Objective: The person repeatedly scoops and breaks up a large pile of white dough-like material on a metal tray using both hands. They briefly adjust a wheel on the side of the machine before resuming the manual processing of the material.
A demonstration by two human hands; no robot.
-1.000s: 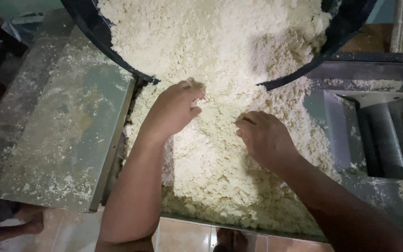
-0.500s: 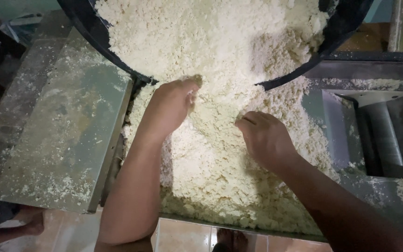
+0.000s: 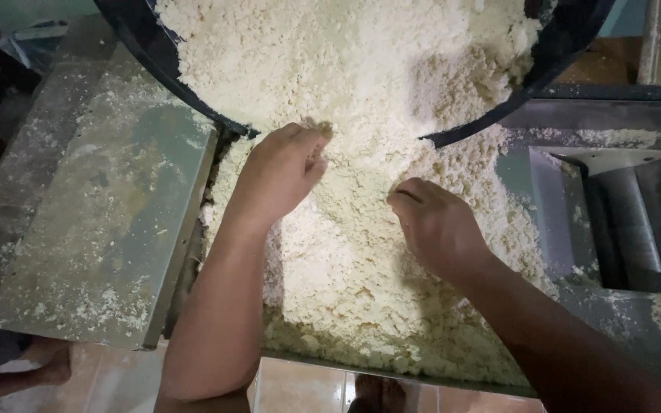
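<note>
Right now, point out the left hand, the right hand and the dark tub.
left hand (image 3: 281, 172), head view, back of the hand
right hand (image 3: 437, 226), head view, back of the hand
dark tub (image 3: 154, 57), head view, left rim

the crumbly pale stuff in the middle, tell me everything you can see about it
The crumbly pale mass is cream-white, moist-looking and clumpy, like coarse meal or grated pulp. It spills from a tilted dark basin into a metal trough, heaped thick. The left hand and right hand both press into it, fingers curled. Loose crumbs dust the grey-green metal surface to its left.
</note>
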